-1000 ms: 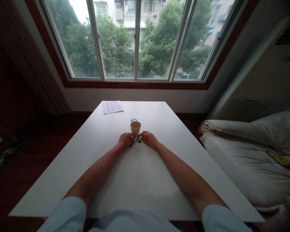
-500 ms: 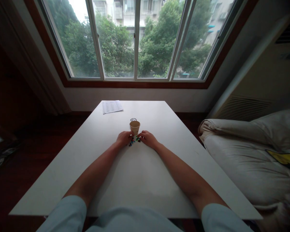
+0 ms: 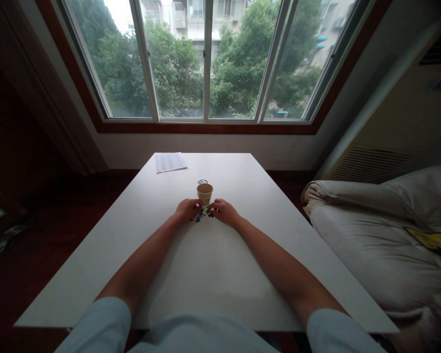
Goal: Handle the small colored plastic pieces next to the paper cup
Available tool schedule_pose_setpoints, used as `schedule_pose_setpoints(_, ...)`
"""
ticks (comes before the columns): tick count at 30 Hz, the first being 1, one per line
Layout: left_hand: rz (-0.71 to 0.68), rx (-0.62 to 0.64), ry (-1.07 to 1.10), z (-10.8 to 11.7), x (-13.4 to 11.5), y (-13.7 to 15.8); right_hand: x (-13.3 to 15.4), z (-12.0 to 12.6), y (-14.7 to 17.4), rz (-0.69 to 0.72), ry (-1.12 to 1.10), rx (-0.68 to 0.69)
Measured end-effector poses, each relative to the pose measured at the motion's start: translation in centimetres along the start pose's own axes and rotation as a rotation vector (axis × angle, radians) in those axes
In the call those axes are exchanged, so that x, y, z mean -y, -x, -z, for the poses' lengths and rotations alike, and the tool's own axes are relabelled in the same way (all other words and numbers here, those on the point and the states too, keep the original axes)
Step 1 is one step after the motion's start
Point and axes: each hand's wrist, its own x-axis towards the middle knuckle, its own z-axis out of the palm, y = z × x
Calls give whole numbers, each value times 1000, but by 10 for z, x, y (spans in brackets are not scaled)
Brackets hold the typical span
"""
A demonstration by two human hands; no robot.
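A tan paper cup [image 3: 205, 195] stands upright on the white table [image 3: 213, 274]. In front of it lie several small coloured pieces [image 3: 199, 217], blue, red, green and dark, too small for me to name. My left hand [image 3: 186, 210] rests at the left of these pieces, its fingers curled and drawn together near the cup's base. On the other side, my right hand [image 3: 223, 212] has its bent fingertips together at some green and dark pieces [image 3: 208, 212]. What either hand pinches is too small to make out.
Just behind the cup lies a thin dark loop [image 3: 203, 182]. Printed paper sheets [image 3: 171, 162] are at the far left corner of the table. A pale sofa [image 3: 375, 240] stands to the right, and a window [image 3: 206, 63] is beyond the table.
My left hand has shifted slightly left, away from the cup, and more of the coloured pieces show beside it. My right hand has hardly moved.
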Motion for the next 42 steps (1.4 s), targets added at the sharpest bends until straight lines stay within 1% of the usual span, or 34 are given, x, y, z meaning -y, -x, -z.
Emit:
schedule_pose_setpoints(9,-7,36,62,7,0,0,3,-2,0,12,20,11)
schedule_pose_setpoints(14,-3,24,65,4,0,0,2,-3,0,15,27,-38)
schedule_pose_setpoints(17,-74,-55,70,0,0,-1,4,-1,0,18,11,-101)
schedule_pose_setpoints(20,-132,-216,115,0,2,-3,8,2,0,4,-18,-161)
schedule_pose_setpoints(23,-115,-376,178,2,4,-3,12,6,1,-32,-38,-218)
schedule_pose_setpoints(25,-86,-440,204,4,5,-3,14,8,2,-56,-46,-247)
schedule_pose_setpoints(29,-47,-502,215,5,5,-1,15,10,2,-81,-52,-274)
schedule_pose_setpoints(33,-60,-543,199,5,2,0,15,9,1,-66,-57,-283)
schedule_pose_setpoints(42,-96,-581,242,9,-9,3,16,10,1,-73,-60,-297)
